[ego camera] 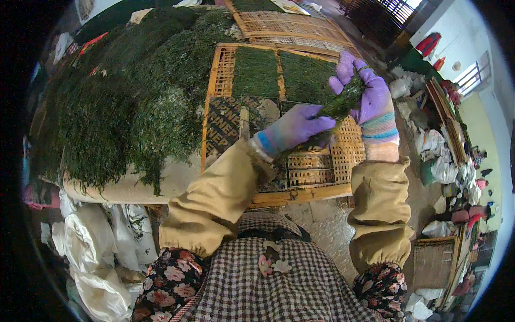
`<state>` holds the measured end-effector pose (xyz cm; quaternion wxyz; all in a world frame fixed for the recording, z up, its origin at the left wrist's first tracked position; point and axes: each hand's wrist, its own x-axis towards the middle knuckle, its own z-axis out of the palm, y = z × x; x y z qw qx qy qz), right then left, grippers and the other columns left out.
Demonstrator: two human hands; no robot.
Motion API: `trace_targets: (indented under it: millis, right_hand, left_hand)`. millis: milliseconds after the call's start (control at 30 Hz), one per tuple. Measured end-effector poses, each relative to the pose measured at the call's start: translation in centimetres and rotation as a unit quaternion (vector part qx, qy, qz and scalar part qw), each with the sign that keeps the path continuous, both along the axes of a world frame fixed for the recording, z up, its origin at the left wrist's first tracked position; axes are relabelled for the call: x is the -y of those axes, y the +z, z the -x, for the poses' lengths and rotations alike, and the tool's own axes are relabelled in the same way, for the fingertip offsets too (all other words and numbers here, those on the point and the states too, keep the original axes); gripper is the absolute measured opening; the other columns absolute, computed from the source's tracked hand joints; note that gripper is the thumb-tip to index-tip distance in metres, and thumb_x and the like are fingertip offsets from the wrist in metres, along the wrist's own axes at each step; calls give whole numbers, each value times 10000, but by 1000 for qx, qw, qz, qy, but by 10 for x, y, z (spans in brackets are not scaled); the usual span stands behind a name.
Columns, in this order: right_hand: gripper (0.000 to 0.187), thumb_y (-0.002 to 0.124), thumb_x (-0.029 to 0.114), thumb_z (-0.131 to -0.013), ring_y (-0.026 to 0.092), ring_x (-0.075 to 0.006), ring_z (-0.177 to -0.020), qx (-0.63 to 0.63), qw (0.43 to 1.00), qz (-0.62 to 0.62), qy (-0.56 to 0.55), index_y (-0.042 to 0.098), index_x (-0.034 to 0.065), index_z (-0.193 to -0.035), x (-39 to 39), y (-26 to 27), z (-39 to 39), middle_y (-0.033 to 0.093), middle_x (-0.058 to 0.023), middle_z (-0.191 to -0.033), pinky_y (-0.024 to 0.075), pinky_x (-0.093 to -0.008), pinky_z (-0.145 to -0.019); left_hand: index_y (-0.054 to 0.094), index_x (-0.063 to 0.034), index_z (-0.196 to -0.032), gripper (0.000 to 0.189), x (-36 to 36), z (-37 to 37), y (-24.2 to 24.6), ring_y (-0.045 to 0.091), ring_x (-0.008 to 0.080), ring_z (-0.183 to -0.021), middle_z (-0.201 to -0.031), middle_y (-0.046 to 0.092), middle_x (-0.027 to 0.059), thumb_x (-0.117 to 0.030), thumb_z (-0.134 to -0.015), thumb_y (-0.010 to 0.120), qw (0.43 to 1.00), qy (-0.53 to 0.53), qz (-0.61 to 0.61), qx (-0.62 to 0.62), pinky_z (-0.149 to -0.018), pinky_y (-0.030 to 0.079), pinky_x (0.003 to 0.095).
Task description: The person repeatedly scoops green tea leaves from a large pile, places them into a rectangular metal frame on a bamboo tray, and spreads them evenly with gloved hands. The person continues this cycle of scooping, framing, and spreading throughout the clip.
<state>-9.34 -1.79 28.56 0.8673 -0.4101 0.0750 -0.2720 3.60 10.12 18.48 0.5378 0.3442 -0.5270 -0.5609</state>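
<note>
My left hand, in a purple coated glove, grips the lower end of a bunch of wet green seaweed strands. My right hand, gloved alike and raised over the right side of the frame, holds the upper end. Below lies a wooden-framed woven drying rack with two rectangular seaweed layers on its far half. A thin wire-like frame rests on its near right part. A dark printed board lies at its left. A large heap of seaweed covers the table to the left.
More woven racks lie beyond. The table's pale rounded edge runs below the heap, above white woven sacks on the floor. At the right stand leaning racks, white bags and people farther off.
</note>
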Motion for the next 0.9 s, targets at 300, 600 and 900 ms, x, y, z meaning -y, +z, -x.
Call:
trace_targets:
  millis: [300,600,900]
  right_hand:
    - [262,307,182,-1016,606,-203,-770,-39,988,-63,-138,525,44,-971,-1,-34,5,533,-28,-849,560,-344,-756]
    - [296,277,212,-1026,668,-238,-797,-73,972,-132,-179,549,117,-1094,27,-58,18,657,-31,-921,572,-350,-594]
    - [347,290,232,-1036,671,-275,-825,-10,952,-216,-217,579,49,-1094,33,-70,31,677,-89,-961,607,-401,-702]
  left_hand:
    - [572,-8,-1074,212,-52,-20,-34,553,94,-585,-716,606,17,-189,-975,525,995,6,-99,4,-538,447,237]
    - [598,-21,-1038,193,-119,-71,-58,501,100,-476,-610,558,25,-178,-986,500,981,47,-189,0,-446,399,242]
    - [663,-43,-1079,232,-276,-247,-132,601,123,-595,-729,621,43,-206,-959,550,926,216,-297,87,-533,494,238]
